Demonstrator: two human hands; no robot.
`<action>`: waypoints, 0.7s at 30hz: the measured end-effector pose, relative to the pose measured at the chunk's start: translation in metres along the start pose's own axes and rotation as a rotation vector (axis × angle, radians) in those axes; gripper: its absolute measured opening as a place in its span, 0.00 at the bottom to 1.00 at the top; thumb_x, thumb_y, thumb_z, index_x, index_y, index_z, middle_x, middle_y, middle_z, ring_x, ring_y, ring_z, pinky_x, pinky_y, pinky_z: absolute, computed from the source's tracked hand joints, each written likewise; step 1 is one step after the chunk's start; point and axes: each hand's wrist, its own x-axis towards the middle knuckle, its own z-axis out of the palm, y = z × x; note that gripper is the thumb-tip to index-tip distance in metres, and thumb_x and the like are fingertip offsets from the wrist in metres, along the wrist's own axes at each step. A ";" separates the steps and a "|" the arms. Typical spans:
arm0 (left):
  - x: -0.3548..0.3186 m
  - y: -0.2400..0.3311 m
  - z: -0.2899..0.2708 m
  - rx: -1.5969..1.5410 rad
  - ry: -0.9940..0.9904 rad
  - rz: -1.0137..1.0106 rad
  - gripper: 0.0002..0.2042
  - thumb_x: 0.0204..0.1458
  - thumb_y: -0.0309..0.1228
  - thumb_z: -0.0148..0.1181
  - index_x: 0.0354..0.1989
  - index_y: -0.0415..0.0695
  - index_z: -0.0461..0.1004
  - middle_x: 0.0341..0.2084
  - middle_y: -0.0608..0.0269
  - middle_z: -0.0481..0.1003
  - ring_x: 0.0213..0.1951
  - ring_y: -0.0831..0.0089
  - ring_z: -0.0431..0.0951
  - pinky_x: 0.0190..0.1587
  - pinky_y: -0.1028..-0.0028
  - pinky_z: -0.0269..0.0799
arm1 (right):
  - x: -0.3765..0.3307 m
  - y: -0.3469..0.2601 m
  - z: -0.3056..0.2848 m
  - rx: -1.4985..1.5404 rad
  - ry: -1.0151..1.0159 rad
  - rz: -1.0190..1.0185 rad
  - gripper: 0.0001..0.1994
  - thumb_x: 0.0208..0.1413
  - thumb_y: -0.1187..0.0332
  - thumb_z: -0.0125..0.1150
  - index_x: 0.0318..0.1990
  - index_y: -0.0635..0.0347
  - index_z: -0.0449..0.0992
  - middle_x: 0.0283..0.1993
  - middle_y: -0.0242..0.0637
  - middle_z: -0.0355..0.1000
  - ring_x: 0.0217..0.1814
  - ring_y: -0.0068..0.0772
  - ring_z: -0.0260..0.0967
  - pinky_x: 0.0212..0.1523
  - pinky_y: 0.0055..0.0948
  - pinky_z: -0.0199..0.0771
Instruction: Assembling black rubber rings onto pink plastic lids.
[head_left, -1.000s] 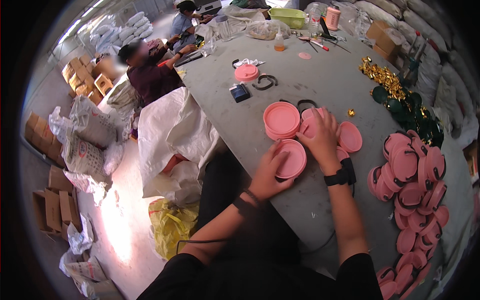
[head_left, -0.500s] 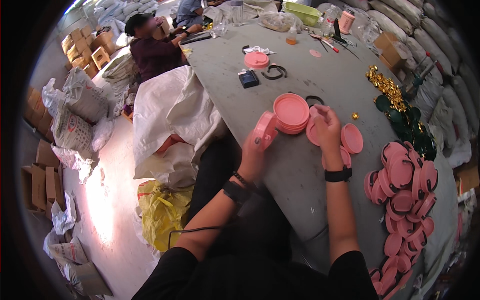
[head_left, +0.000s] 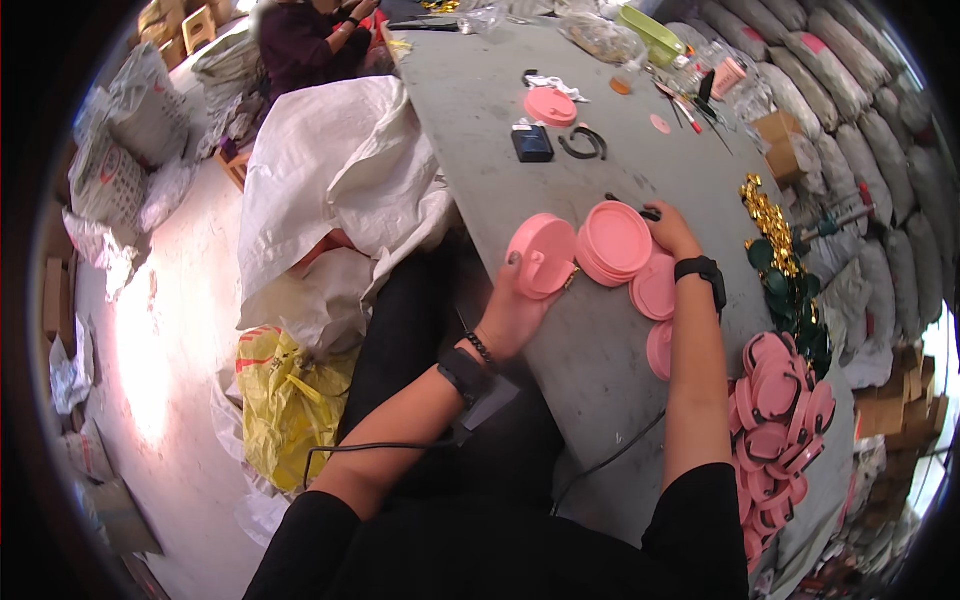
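My left hand (head_left: 515,310) grips a round pink plastic lid (head_left: 540,238), tilted so that its hollow inside shows. Beside it on the grey table stands a short stack of pink lids (head_left: 614,240). Just beyond that stack, my right hand (head_left: 678,232) pinches a black curved strip (head_left: 652,213) between thumb and fingers; part of the strip is hidden behind the stack. Under my right wrist lie more flat pink pieces, a round disc (head_left: 654,287) and another one (head_left: 659,348), partly covered by my forearm.
A heap of pink lids with black strips (head_left: 775,420) lies at the right, below green and gold pieces (head_left: 770,235). Farther off are a dark blue box (head_left: 532,143), a black open ring (head_left: 585,145) and a pink lid (head_left: 550,107). A white sack (head_left: 330,170) hangs left; a person sits beyond.
My right hand has moved from the flat pink pieces to the black strip and closed on it. My left hand has turned the pink lid to show its inside. The view has shifted.
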 end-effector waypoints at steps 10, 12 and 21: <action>-0.001 -0.001 -0.010 -0.064 0.075 -0.143 0.35 0.56 0.56 0.46 0.67 0.48 0.51 0.64 0.57 0.57 0.64 0.58 0.58 0.66 0.57 0.49 | 0.009 -0.006 -0.017 0.740 0.562 -0.050 0.08 0.58 0.68 0.57 0.41 0.63 0.72 0.34 0.39 0.75 0.37 0.31 0.73 0.40 0.31 0.71; -0.003 0.000 -0.008 -0.054 0.076 -0.164 0.35 0.56 0.57 0.46 0.67 0.49 0.51 0.64 0.57 0.57 0.64 0.58 0.58 0.66 0.58 0.49 | -0.027 -0.039 -0.048 1.182 0.485 -0.107 0.08 0.60 0.67 0.55 0.43 0.62 0.71 0.34 0.37 0.75 0.37 0.29 0.73 0.41 0.30 0.71; -0.003 0.006 -0.002 -0.078 -0.065 -0.146 0.38 0.55 0.59 0.45 0.67 0.45 0.51 0.62 0.50 0.59 0.63 0.53 0.61 0.66 0.55 0.51 | -0.175 -0.133 0.009 1.372 -0.472 -0.386 0.10 0.62 0.64 0.51 0.43 0.61 0.68 0.33 0.39 0.73 0.44 0.38 0.71 0.52 0.37 0.69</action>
